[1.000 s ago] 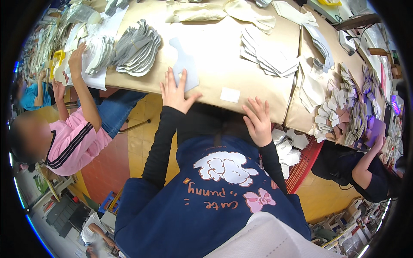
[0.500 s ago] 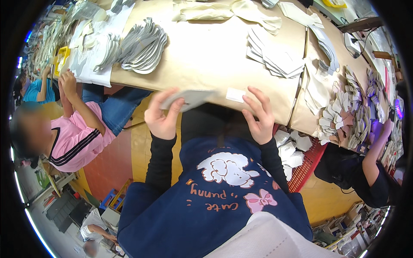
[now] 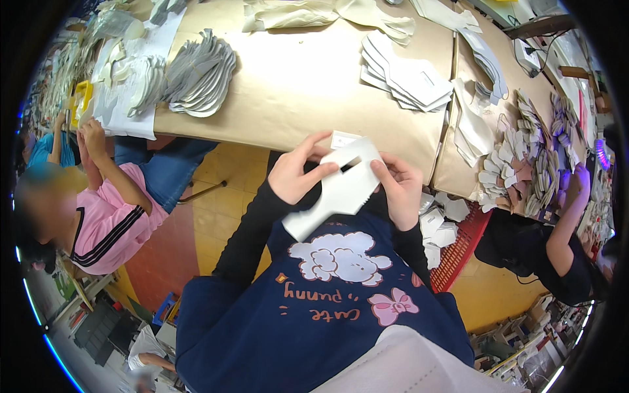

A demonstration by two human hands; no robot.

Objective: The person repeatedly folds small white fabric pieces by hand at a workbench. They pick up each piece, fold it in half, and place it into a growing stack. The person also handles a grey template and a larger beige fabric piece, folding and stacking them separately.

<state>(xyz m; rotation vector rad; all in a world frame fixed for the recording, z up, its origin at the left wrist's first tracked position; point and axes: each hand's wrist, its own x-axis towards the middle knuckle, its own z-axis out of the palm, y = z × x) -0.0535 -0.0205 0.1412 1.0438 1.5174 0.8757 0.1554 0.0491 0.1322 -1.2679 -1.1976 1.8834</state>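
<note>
Between my two hands, above my lap by the table's front edge, is a flat white cut-out piece [image 3: 347, 193] with a dark slot in its upper part and a small notched edge at its right. My left hand [image 3: 298, 171] pinches its upper left side, thumb near the slot. At the upper right, my right hand [image 3: 401, 188] grips the same piece with the thumb on top. Some fingers of both hands are hidden behind it. Just beyond the piece lies a small white card [image 3: 343, 139], partly covered.
The paper-covered table [image 3: 288, 85] bears a fanned grey stack [image 3: 200, 75] at left and a stack of white pieces [image 3: 403, 72] at right. A red basket [image 3: 462, 252] with white pieces stands below the right side. People sit at left and right.
The piece, grey and blurred in my left hand before, now shows a white face, held nearer my body. My right hand, open earlier, has moved in and closed on it.
</note>
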